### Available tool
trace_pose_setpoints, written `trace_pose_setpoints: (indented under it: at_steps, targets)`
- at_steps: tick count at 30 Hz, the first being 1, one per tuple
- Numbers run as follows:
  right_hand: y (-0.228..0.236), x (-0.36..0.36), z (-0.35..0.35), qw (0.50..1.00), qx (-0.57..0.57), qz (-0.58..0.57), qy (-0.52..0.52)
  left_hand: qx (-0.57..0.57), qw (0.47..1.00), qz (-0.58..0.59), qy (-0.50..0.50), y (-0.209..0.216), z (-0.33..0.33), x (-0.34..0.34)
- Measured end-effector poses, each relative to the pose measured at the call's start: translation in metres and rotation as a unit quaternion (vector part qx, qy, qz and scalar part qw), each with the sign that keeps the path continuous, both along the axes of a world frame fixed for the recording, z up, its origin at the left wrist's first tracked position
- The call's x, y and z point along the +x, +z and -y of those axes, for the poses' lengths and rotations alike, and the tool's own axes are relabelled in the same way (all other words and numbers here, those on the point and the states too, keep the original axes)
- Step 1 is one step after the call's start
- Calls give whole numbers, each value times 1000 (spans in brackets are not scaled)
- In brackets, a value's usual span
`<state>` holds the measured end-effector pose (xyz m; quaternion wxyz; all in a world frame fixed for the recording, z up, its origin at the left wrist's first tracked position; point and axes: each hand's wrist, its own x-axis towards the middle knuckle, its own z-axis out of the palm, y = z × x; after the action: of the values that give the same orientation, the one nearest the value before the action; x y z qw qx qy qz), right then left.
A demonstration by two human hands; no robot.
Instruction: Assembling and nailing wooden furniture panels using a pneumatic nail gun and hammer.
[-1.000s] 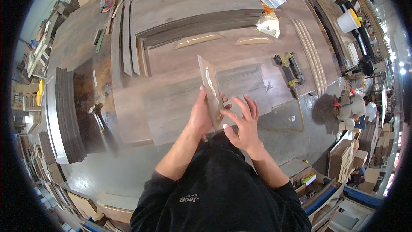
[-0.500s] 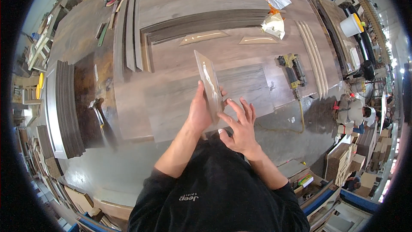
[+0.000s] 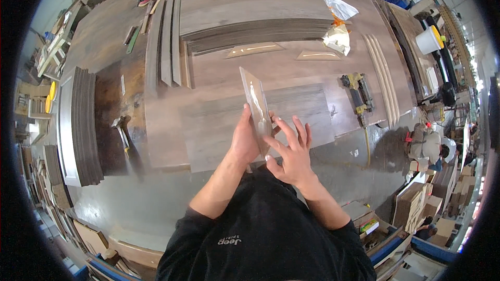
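My left hand [image 3: 245, 138] is wrapped round a narrow wooden strip [image 3: 254, 96] with mitred ends, tilted up in front of my body. A white bead of glue [image 3: 255, 95] runs along the strip's face. My right hand [image 3: 292, 151] has its fingers spread, and its index fingertip touches the strip's lower end. Two similar mitred pieces, one to the left [image 3: 253, 50] and one to the right [image 3: 319, 55], lie on the table beyond, each with a line of glue. Below my hands is a flat grey-brown panel [image 3: 219, 125].
Stacked dark strips [image 3: 260, 32] lie past the glued pieces. On the right are a nail gun [image 3: 357, 93] with a hose and long pale mouldings [image 3: 383, 80]. A hammer [image 3: 121, 132] and stacked panels [image 3: 83, 125] are at the left. Crumpled paper [image 3: 337, 39] sits at far right.
The view has shifted slightly, so the table and its contents sit a little lower and further right. Both hands keep nearly the same pose on the strip.
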<state>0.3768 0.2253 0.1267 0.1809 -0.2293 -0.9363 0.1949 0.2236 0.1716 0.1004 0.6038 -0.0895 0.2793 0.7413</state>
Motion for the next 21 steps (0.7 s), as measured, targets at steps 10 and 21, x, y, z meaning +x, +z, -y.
trace_pose_setpoints:
  at_steps: [10,21]
  targets:
    - [3,10,7,1000,-17,-3,-2,-32,999,-33,-28,-3,3,-1]
    - [11,-17,-38,998,51,-9,-47,-51,990,-37,-123,-3,22,23]
